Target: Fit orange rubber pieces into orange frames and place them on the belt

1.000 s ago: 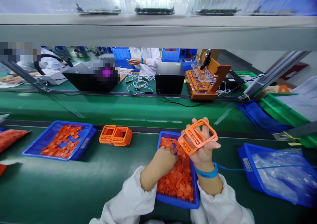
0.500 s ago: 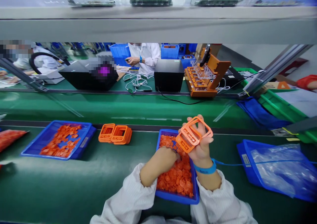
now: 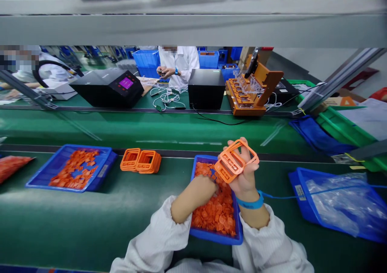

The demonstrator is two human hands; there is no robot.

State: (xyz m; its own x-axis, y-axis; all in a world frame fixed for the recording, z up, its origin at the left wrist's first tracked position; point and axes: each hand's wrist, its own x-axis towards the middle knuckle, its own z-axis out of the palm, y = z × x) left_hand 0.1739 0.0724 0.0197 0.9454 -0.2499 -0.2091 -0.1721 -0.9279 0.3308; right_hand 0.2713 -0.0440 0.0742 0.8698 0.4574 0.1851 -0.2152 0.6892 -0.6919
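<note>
My right hand (image 3: pixel 246 178), with a blue wrist strap, holds up a couple of overlapping orange plastic frames (image 3: pixel 231 166), each with a large window and small slots. The fingers are wrapped behind them and the thumb lies at their right edge. Below is a blue tray (image 3: pixel 216 236) full of small, thin orange plastic pieces (image 3: pixel 216 214). My left hand (image 3: pixel 205 188) reaches down into this tray, bent at the wrist. Its fingertips are hidden among the pieces and under the frames, so any grip there is out of sight.
Stacked orange frames (image 3: pixel 141 161) stand left of the tray. Farther left is another blue tray (image 3: pixel 104 160) with orange pieces. At right, a blue bin (image 3: pixel 299 196) holds clear plastic bags. Black boxes (image 3: pixel 207 89) and an orange fixture (image 3: pixel 250 92) stand beyond; a co-worker (image 3: pixel 181 63) handles something.
The view has tilted down slightly, so the scene sits a little higher. Both hands stay nearly where they were, the right one still with the frames. The co-worker's hands beyond have shifted slightly.
</note>
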